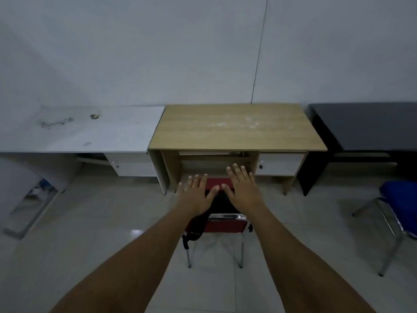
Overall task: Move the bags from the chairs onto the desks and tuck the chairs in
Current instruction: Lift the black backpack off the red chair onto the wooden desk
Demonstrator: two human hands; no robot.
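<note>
1. Head view looks down on both bare arms reaching forward over a red chair (222, 224) that stands on the tiled floor (90, 245), pulled out in front of the wooden worktop (237, 127).
2. A black bag (220, 205) sits on the red seat, leaning against the backrest, and one strap (187, 239) dangles off the chair's left side.
3. Left hand (196, 195) hovers above the bag with fingers spread flat, its grip released and holding nothing.
4. Right hand (242, 188) is alongside, also splayed wide, grip released, palm down over the far part of the seat.
5. The two thumbs nearly meet above the bag; whether either palm touches the fabric, I cannot tell.
6. The wooden worktop is bare, with a white drawer (279, 164) under its right end.
7. A white worktop (90, 129) butts against it on the left, stained near the back.
8. A black worktop (370, 125) stands to the right, with a gap between.
9. A blue chair (399, 199) sits in front of the black one, pulled out and cut off by the frame edge.
</note>
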